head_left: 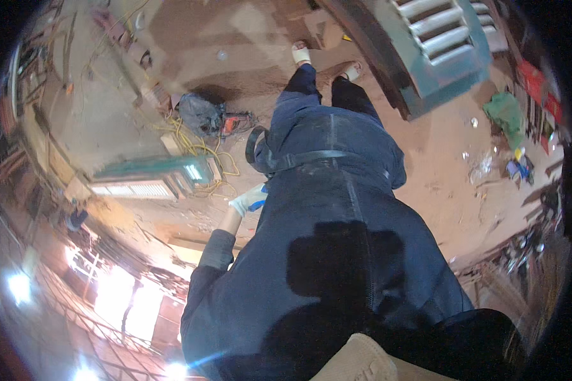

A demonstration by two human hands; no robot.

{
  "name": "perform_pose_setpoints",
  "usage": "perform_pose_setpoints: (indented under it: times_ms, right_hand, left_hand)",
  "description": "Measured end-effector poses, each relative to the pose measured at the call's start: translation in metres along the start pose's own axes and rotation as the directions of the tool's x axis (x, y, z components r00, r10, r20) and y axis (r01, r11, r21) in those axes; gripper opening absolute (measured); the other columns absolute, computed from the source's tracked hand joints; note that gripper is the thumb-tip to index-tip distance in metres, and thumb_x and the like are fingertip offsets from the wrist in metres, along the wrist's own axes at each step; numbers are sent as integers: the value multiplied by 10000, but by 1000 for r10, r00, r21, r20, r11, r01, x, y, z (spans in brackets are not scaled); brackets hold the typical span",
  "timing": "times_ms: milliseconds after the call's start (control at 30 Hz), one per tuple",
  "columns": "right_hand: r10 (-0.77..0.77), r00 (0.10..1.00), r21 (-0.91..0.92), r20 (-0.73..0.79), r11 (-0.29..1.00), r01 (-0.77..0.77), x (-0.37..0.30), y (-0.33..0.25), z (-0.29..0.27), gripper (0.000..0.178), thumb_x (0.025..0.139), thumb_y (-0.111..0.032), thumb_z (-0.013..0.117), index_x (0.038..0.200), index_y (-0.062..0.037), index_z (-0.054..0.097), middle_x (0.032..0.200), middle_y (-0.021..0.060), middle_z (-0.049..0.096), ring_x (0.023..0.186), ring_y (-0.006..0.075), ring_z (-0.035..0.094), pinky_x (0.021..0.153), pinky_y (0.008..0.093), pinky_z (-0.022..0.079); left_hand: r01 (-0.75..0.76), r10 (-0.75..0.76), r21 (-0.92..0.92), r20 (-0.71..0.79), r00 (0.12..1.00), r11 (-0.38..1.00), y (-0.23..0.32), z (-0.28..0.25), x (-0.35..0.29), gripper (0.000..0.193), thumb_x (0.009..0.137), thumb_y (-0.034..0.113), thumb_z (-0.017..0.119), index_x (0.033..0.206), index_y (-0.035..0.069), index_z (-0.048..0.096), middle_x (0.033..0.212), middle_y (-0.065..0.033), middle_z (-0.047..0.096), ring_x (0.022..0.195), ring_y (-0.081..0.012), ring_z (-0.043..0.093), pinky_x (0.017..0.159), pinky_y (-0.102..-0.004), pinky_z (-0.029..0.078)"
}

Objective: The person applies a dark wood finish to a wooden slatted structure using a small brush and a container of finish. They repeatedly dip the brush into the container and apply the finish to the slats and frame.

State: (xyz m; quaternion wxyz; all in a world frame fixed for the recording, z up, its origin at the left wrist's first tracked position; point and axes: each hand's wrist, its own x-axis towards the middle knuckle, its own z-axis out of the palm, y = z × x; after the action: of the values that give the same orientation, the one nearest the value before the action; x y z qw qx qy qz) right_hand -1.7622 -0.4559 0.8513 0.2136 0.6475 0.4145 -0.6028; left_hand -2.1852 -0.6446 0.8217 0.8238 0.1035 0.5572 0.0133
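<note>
Left hand: the left hand (248, 200) wears a white glove with a blue patch and hangs beside the left hip at the end of a grey sleeve (217, 249); the fingers look loosely curled, and I cannot tell whether they hold anything.
Right hand: out of sight behind the body.
Clothing: a dark blue work coat (337, 254) fills the middle of the view, with a black strap (305, 157) across it at the waist.
Feet: two light sandals (301, 53) stand on the brown dirt floor (438, 165) at the top of the view.
Nearest things: a green louvred shutter panel (152, 178) lies flat on the floor just left of the gloved hand, with a yellow cable (200, 149) looped beside it.
Further left: a red power tool (235, 122) and a grey bundle (200, 113) lie near the cable's far end.
Upper right: a larger green louvred shutter (438, 44) leans there.
Right edge: a green cloth (507, 114) and scattered scraps lie on the floor.
</note>
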Motion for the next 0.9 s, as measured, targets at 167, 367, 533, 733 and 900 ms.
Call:
perform_pose_setpoints:
  times_ms: [167,367,533,733,900]
  right_hand:
    - [18,999,-222,-28,975,-24,8,-21,-38,248,948,-139,564,1159,-33,642,976,65,678,790,171,619,726,314,498]
    - [-396,883,-58,-252,917,394,21,-193,-94,253,958,-205,571,1127,-37,654,946,71,674,780,164,611,724,301,494]
    - [-791,438,-316,427,323,892,-5,-369,2,351,849,-298,695,1104,-59,663,1078,113,648,1058,266,598,949,366,444]
    - [-335,432,-484,837,-87,871,2,-381,77,608,783,-496,683,1171,-47,550,1172,158,560,1136,346,519,958,426,398]
    - [-143,480,-481,866,30,876,2,-396,77,544,767,-421,674,1117,-24,551,1115,195,604,1057,363,571,911,434,436]
  left_hand:
    - [-376,268,-219,-401,876,900,33,-9,-2,407,868,118,606,1251,6,527,1096,-54,624,972,-163,569,895,-323,456]
    - [-687,175,-302,-828,533,661,86,14,-36,412,887,96,609,1277,19,502,1133,-88,601,1023,-156,554,924,-306,450]
    - [-699,-161,-230,-973,164,678,120,23,-42,332,894,128,639,1195,27,544,981,-79,638,900,-142,596,819,-296,489]
    - [-671,403,-197,-669,625,714,95,32,-56,377,927,159,619,1257,21,500,1031,-32,583,858,-67,557,715,-215,465]
    - [-507,192,-747,-473,860,430,78,26,-64,439,939,223,605,1310,21,486,1075,-46,622,880,-83,591,680,-223,493]
